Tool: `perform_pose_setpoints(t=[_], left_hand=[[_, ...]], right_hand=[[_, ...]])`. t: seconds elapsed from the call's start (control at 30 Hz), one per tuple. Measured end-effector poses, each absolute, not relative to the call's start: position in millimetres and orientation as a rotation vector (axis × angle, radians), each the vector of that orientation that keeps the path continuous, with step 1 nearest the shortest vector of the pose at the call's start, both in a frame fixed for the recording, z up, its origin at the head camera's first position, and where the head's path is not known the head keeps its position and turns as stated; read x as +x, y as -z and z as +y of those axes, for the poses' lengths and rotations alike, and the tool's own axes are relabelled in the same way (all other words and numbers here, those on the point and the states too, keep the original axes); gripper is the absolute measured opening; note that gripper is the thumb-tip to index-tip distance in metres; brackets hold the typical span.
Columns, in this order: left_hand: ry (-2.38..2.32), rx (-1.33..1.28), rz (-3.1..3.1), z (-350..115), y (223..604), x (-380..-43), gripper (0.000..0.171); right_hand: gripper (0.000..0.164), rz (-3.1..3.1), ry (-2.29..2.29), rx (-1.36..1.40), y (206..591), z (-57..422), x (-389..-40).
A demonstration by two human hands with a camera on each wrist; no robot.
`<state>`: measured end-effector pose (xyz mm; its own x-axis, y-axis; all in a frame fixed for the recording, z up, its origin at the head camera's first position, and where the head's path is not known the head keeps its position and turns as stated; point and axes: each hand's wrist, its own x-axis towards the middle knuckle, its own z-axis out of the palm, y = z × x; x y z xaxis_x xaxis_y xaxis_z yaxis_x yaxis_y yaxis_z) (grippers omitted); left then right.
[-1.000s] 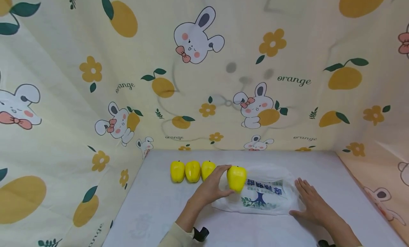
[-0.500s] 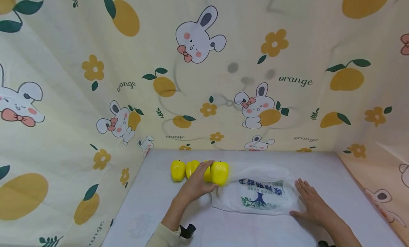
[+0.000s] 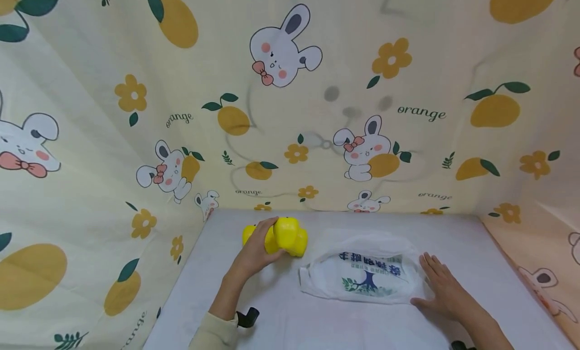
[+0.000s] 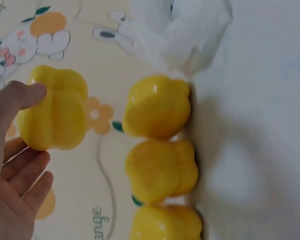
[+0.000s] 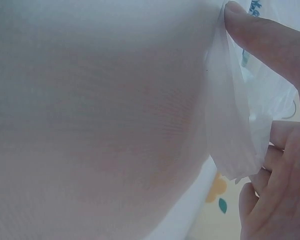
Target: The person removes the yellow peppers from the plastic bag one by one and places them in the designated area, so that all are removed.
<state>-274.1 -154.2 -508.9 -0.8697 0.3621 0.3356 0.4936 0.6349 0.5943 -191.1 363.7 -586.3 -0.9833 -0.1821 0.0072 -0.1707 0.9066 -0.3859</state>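
Note:
My left hand [image 3: 256, 252] grips a yellow bell pepper [image 3: 287, 232] between thumb and fingers. In the left wrist view the thumb presses one side of this pepper [image 4: 60, 110], held apart from a row of three more yellow peppers [image 4: 160, 170] on the table. From the head, the hand and its pepper partly cover that row. A white plastic bag [image 3: 321, 279] with a printed tree and dark lettering lies flat, right of the peppers. At the bag's right end rests my right hand [image 3: 444, 289], fingers straight; its thumb touches the bag's edge [image 5: 235, 115] in the right wrist view.
A white table [image 3: 217, 289] carries everything. Behind it and on both sides hangs a cream cloth [image 3: 281, 113] printed with rabbits, oranges and flowers. A black wrist camera mount [image 3: 247, 317] sits at my left wrist.
My left hand has carried the yellow pepper leftward, from over the bag's left part to in front of the row of peppers. The right hand and the bag stay put.

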Motion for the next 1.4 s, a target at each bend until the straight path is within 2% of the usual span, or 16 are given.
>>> perform_pose_setpoints(t=[0.87, 1.4], left_hand=[[1.109, -0.402, -2.731, -253.5, 509.7, -297.8, 0.093], [1.082, -0.306, -2.800, -288.5, 520.8, -309.4, 0.094]], right_hand=[[0.134, 3.060, 0.606, -0.301, 585.8, 362.6, -190.4], [0.133, 3.033, 0.651, -0.279, 584.2, 362.9, -189.5]])
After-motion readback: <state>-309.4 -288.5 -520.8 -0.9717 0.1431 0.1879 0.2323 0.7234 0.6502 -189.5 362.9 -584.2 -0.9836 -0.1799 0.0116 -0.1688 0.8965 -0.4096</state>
